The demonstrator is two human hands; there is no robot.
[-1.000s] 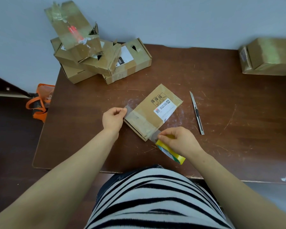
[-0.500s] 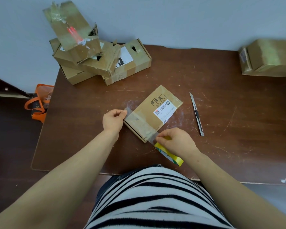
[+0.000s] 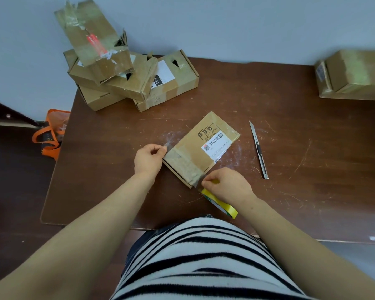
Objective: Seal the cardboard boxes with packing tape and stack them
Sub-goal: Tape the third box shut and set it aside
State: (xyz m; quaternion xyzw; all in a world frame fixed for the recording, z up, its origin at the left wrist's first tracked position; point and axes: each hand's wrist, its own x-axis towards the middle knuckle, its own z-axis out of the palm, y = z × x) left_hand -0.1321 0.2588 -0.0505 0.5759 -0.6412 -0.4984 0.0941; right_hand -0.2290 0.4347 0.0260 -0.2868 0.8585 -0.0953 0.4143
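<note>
Fingers of left hand [image 3: 148, 158] pinch end of clear packing tape strip [image 3: 183, 164]; right hand [image 3: 226, 184] fingers hold yellow tape roll [image 3: 221, 203]. Between them: flat brown cardboard box [image 3: 200, 148].

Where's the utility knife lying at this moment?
In the head view, the utility knife lies on the brown table, just right of the flat box being taped, apart from it.

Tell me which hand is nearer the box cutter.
Right. The right hand, gripping the tape roll, is left of the box cutter; the left hand pinches tape across the flat box, farther off.
</note>
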